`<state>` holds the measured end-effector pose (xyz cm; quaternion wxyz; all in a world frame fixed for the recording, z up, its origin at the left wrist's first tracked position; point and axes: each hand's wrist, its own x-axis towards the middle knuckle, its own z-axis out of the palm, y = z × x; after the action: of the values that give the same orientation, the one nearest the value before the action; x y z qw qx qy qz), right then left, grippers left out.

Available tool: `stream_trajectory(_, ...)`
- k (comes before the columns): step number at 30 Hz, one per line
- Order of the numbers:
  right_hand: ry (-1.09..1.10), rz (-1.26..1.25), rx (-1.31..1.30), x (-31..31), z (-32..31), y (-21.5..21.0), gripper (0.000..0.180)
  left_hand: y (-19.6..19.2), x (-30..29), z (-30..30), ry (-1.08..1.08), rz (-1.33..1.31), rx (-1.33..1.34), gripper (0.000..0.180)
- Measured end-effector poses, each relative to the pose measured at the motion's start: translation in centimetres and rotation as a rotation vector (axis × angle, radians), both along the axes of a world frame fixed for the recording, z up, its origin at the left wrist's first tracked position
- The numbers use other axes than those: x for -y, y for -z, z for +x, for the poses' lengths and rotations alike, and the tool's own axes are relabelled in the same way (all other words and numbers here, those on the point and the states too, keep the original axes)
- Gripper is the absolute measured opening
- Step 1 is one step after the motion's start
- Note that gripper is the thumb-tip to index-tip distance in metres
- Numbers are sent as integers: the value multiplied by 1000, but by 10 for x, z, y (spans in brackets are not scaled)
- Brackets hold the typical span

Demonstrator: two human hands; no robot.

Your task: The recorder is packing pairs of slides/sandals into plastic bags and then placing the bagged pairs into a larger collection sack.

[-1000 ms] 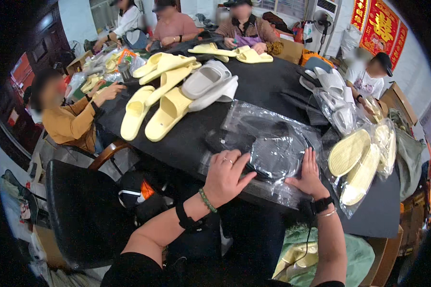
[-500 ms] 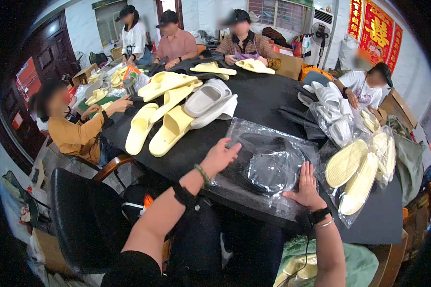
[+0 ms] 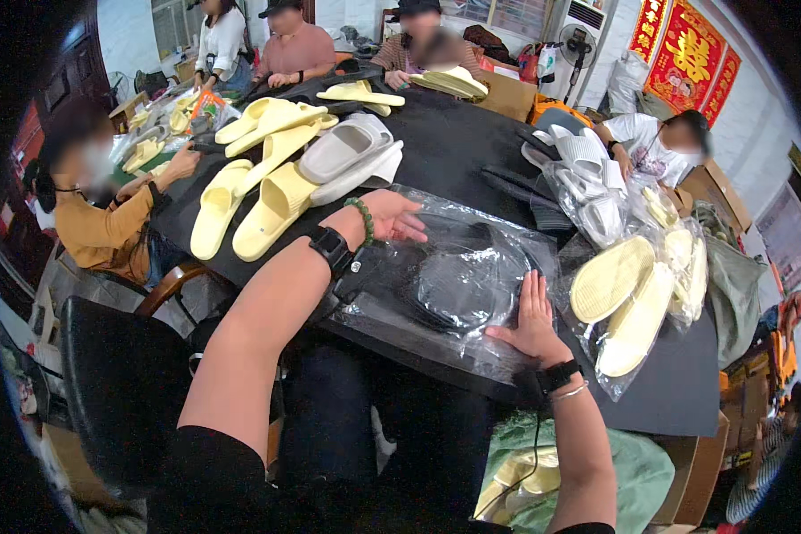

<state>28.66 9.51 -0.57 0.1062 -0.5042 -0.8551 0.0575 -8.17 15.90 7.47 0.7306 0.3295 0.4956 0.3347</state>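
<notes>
A clear plastic bag point(image 3: 472, 240) with a pair of black slippers point(image 3: 465, 283) inside lies flat on the black table point(image 3: 454, 151) in front of me. My left hand point(image 3: 387, 216) hovers open over the bag's far left corner, fingers spread, a dark watch and green bead bracelet on the wrist. My right hand point(image 3: 529, 316) rests flat, palm down, on the bag's near right edge. Neither hand grips anything.
Yellow slippers point(image 3: 254, 200) and grey slippers point(image 3: 347, 151) lie loose left of the bag. Bagged yellow slippers point(image 3: 627, 298) and bagged white slippers point(image 3: 587, 191) lie to the right. Several people sit around the table. A black chair point(image 3: 120, 383) stands at lower left, a green sack point(image 3: 614, 472) below.
My left hand has lifted off the bag's near side and moved up to its far left corner. My right hand has stayed pressed on the bag's right edge.
</notes>
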Motion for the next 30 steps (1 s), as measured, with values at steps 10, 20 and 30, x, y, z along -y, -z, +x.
stream_trajectory(10, 12, -50, -80, 4, 1, -1, 143, -29, 7, 18, -117, 588, -76, 69)
stream_trajectory(20, -6, -12, -49, 3, 1, 1, 143, 12, 19, -17, -275, 233, 162, 44)
stream_trajectory(30, -12, 21, -57, 2, 2, 1, 143, 25, 40, -22, 111, 456, -274, 35)
